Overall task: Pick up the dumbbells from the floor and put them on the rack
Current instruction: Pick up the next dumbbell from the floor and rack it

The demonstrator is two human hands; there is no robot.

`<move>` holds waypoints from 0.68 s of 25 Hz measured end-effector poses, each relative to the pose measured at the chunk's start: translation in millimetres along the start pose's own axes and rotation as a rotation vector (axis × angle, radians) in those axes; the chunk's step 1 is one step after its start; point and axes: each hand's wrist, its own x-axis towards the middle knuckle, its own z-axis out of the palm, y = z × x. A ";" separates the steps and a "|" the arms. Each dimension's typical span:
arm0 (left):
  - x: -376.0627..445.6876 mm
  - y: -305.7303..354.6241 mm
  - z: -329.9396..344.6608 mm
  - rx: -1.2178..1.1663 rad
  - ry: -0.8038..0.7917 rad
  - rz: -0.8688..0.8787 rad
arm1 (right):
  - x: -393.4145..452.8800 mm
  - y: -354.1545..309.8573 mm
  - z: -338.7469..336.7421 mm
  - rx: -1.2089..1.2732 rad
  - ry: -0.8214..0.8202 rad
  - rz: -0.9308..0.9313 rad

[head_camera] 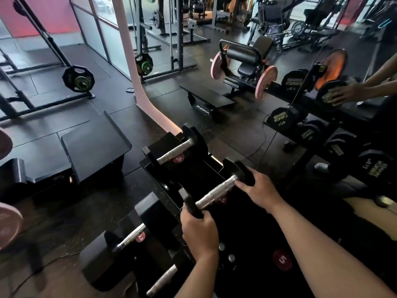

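A small black dumbbell with a silver knurled handle (217, 192) lies across the top of the black rack (247, 229). My left hand (198, 231) grips its near head. My right hand (257, 189) grips its far head. A second like dumbbell (171, 150) rests on the rack just beyond, by a red "5" sticker. On a lower tier to the left lie a dumbbell marked 2.5 (131, 235) and another silver handle (162, 281). Whether the held dumbbell rests fully on the rack is unclear.
A mirror on the right shows large dumbbells (279, 119) and a reflected hand (343, 93). Black benches (92, 145) stand on the left floor. A pink curved post (137, 72) rises ahead. Plate-loaded machines (242, 67) fill the back.
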 end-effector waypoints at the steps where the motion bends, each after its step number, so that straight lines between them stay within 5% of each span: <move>1: -1.8 -1.7 4.0 -0.003 0.011 0.003 | 2.0 5.2 1.4 0.019 0.003 0.004; 17: -17.3 -0.9 -3.8 0.050 -0.057 0.174 | -25.6 15.9 -13.2 0.119 0.028 0.046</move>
